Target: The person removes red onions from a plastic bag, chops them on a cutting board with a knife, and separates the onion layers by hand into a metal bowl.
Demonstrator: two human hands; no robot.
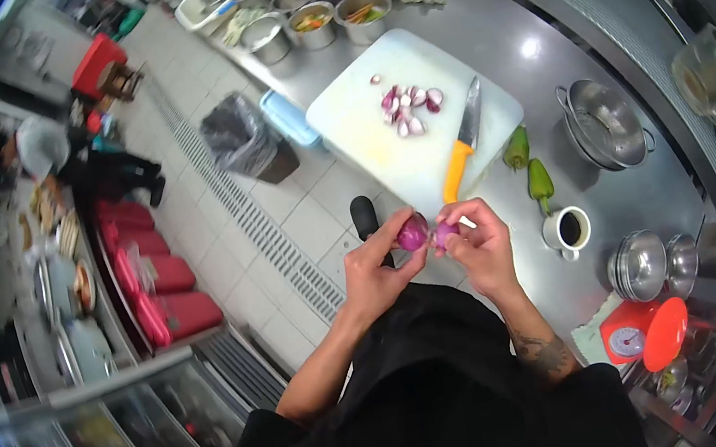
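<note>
Onion [413, 233], deep purple and glossy, sits pinched in the person's left hand [375, 269], near the close edge of a white cutting board [357, 130]. Right hand [483, 252] grips a paler purple piece [445, 234] just beside it. Board carries cut purple-and-white pieces [410, 110]. On the steel surface [500, 28], one pot [318, 40] holds mixed orange and green food, unidentifiable from where I stand; a white cup [550, 235] contains dark liquid [571, 228].

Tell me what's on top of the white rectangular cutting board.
The board holds cut purple-and-white onion pieces and an orange-handled steel knife; what lies directly beneath them is hidden.
</note>
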